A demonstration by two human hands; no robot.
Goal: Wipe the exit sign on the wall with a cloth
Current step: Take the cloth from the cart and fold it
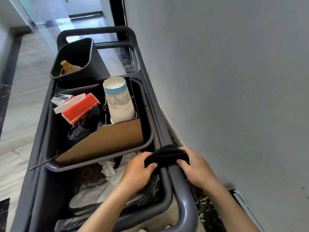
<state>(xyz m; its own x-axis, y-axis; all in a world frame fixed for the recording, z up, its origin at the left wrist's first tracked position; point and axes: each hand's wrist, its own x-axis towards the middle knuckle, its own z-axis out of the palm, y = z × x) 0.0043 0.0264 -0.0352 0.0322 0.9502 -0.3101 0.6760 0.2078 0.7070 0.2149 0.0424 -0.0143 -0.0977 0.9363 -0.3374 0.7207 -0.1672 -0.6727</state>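
Both hands, the left hand (pixel 138 166) and right hand (pixel 192 166), grip the dark cloth (pixel 166 154) draped on the cart rail (pixel 182 195). The exit sign is out of view; lifting the cloth comes next.

Cart (pixel 182 195) w/ bins: cup (pixel 119 101), tissue box (pixel 80 108), cardboard (pixel 107 141).

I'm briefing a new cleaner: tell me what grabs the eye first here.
Both bare hands, left hand and right hand, grip a dark folded cloth draped over the grey cart rail at lower centre. Behind them, a tall white paper cup and an orange tissue box sit in the middle bin.
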